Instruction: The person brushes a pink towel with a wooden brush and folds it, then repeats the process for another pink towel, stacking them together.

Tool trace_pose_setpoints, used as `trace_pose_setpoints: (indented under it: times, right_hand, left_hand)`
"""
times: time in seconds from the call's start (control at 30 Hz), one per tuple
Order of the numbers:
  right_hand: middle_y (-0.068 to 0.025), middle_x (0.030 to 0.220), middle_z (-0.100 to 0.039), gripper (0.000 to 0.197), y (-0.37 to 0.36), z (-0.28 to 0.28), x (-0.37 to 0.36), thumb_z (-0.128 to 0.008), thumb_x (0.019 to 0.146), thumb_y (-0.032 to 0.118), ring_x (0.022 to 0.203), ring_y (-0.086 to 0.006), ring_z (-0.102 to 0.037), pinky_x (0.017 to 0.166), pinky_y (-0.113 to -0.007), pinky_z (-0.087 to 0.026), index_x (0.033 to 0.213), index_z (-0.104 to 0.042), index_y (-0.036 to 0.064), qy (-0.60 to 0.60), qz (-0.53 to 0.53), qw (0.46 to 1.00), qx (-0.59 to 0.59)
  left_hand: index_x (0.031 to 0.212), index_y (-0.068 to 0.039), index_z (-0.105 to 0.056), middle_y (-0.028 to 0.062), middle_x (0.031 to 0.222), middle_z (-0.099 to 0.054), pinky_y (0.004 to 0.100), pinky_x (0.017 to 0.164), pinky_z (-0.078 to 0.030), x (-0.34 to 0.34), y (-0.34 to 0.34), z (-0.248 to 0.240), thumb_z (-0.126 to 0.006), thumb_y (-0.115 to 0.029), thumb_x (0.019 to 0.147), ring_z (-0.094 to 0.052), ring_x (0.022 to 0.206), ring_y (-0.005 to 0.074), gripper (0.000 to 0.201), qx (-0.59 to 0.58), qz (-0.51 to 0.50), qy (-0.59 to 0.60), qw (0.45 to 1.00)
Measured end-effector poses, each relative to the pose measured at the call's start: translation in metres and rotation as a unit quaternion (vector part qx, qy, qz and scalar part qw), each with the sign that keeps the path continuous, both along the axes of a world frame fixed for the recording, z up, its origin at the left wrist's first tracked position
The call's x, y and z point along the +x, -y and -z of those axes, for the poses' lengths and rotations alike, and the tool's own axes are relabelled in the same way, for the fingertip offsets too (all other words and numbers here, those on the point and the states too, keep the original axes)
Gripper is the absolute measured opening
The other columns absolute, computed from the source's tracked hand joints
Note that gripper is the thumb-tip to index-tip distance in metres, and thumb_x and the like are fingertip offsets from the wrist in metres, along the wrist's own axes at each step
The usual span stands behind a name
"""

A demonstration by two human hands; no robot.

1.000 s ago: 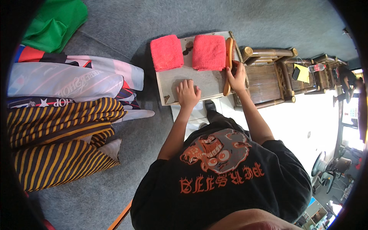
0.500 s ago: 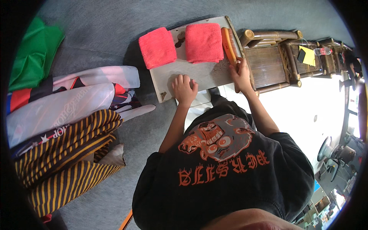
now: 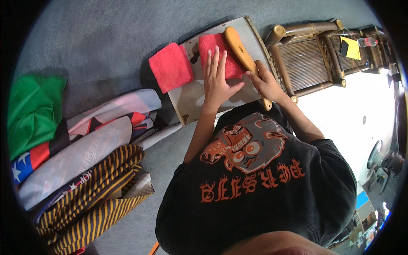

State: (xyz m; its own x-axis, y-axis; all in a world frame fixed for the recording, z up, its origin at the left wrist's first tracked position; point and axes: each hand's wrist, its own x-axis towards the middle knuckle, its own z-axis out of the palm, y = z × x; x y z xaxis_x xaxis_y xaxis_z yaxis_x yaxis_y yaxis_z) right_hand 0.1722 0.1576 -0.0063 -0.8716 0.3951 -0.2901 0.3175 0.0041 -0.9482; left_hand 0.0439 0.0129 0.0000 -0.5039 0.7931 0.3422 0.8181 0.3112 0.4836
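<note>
The wooden brush now slants over the right edge of the folded red towel, no longer beside it; the right hand is closed round its handle. The left hand, now off the bare desk below that towel, spreads its fingers over it, so both hands meet there, the left seemingly steadying. The other red towel lies left of it.

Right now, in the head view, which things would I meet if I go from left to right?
Green cloth, left red towel, left hand, right hand holding the brush, nearest bamboo chair, yellow sheet, clear bottle.
</note>
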Motion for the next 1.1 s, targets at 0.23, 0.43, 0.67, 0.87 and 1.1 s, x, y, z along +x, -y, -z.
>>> trace_pose_setpoints:
  times: [0.23,0.43,0.67,0.87,1.1]
  right_hand:
    - [-0.0023,0.064,-0.047,0.034,-0.019,0.023,-0.005,-0.055,0.096,0.026,0.053,-0.0093,-0.043,0.049,-0.026,-0.036,0.115,-0.044,-0.0004,-0.064,0.038,0.991,0.112]
    - [-0.0028,0.064,-0.047,0.028,-0.037,0.049,-0.017,-0.055,0.095,0.027,0.053,-0.0087,-0.044,0.047,-0.025,-0.036,0.105,-0.044,0.0023,0.018,0.143,0.987,0.074]
    - [-0.0141,0.062,-0.053,0.03,-0.059,0.027,-0.012,-0.049,0.098,0.03,0.058,-0.0251,-0.056,0.052,-0.037,-0.041,0.101,-0.042,0.0014,-0.017,0.097,0.982,0.159]
    - [-0.0289,0.073,-0.058,0.034,-0.06,0.008,-0.011,-0.043,0.099,0.033,0.077,-0.0469,-0.057,0.064,-0.051,-0.042,0.101,-0.039,-0.0005,0.127,-0.058,0.969,0.206]
    - [-0.0283,0.074,-0.06,0.043,-0.075,-0.018,0.027,-0.038,0.099,0.041,0.075,-0.0457,-0.06,0.067,-0.052,-0.045,0.109,-0.04,-0.0009,0.186,-0.145,0.949,0.208]
  left_hand:
    - [0.145,-0.004,-0.025,0.0203,0.151,-0.022,0.0534,0.112,-0.017,-0.013,-0.03,0.019,-0.078,-0.048,0.06,-0.02,0.14,0.0375,0.11,-0.111,-0.016,-0.042,0.993]
    - [0.144,-0.005,-0.028,0.022,0.15,-0.024,0.0543,0.111,-0.019,-0.011,-0.037,0.02,-0.074,-0.049,0.065,-0.024,0.138,0.0392,0.102,-0.156,-0.059,-0.062,0.984]
    - [0.145,-0.006,-0.026,0.0223,0.151,-0.021,0.0545,0.111,-0.02,-0.008,-0.042,0.022,-0.074,-0.048,0.065,-0.024,0.138,0.0397,0.102,-0.168,-0.077,-0.075,0.98]
    - [0.145,-0.005,-0.026,0.0226,0.151,-0.021,0.0544,0.111,-0.019,-0.011,-0.046,0.024,-0.074,-0.048,0.066,-0.023,0.139,0.04,0.101,-0.17,-0.087,-0.06,0.98]
    - [0.145,-0.005,-0.025,0.0229,0.151,-0.021,0.0544,0.111,-0.018,-0.016,-0.042,0.024,-0.075,-0.046,0.066,-0.022,0.139,0.0403,0.102,-0.172,-0.093,-0.031,0.98]
